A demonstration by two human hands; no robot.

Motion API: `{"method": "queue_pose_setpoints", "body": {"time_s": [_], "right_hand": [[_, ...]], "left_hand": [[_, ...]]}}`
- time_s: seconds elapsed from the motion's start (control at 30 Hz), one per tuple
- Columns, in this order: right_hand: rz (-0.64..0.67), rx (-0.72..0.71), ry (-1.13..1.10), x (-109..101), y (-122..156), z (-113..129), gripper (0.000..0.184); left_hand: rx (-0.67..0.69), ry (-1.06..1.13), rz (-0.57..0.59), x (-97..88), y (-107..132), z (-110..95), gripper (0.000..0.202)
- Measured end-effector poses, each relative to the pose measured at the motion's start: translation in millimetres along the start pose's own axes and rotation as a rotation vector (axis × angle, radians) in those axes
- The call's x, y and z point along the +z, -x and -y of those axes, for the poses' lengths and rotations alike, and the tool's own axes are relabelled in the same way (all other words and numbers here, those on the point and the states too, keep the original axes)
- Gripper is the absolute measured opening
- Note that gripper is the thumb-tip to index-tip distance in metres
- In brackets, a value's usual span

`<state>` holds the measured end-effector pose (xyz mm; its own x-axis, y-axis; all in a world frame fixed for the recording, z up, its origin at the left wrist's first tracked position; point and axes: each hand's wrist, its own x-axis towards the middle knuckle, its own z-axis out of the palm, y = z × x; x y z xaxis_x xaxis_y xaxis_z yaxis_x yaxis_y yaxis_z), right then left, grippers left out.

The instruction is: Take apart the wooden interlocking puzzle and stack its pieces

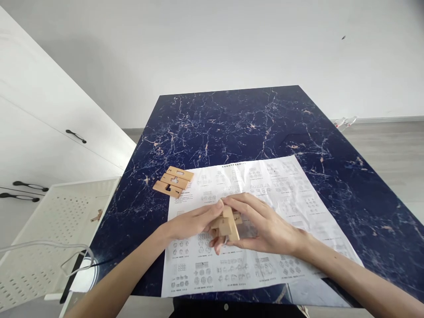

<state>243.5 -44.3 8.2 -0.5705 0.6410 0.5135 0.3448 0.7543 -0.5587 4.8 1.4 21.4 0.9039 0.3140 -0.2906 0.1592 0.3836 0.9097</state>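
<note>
Between my two hands, above a printed sheet, is a wooden interlocking puzzle (226,225) made of crossed notched pieces. My left hand (198,219) grips it from the left, thumb on top and fingers curled beneath. From the right, my right hand (265,223) holds it too, fingertips at its upper end and thumb near the lower end of one bar. Parts of the puzzle are hidden by the fingers. Three flat wooden pieces (173,181) with cut-outs and black numbers lie side by side at the sheet's upper left corner.
The creased instruction sheet (232,274) with small diagrams covers the near part of a dark blue marbled table (232,123). At the left stand a white perforated cart (56,221) with a small wooden piece (97,215), a pale cable (43,243) and white cabinets (49,110).
</note>
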Motion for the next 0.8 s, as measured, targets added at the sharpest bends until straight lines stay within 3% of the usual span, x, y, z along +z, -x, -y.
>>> {"method": "queue_pose_setpoints", "body": {"time_s": [0.23, 0.47, 0.7, 0.8], "right_hand": [[-0.075, 0.123, -0.09, -0.6, 3.2, -5.4, 0.066], [-0.216, 0.257, -0.062, -1.7, 2.6, -9.2, 0.061], [-0.315, 0.278, -0.007, -1.0, 2.5, -12.8, 0.06], [-0.261, 0.371, 0.037, 1.8, 3.7, -17.8, 0.058]], "left_hand": [[0.032, 0.001, -0.151, 4.2, -0.7, -5.5, 0.059], [0.148, 0.07, -0.38, -0.8, -0.7, -3.4, 0.055], [0.184, 0.151, -0.581, -1.8, -2.1, 1.1, 0.052], [0.224, 0.185, -0.649, -2.5, -2.5, 0.5, 0.05]]}}
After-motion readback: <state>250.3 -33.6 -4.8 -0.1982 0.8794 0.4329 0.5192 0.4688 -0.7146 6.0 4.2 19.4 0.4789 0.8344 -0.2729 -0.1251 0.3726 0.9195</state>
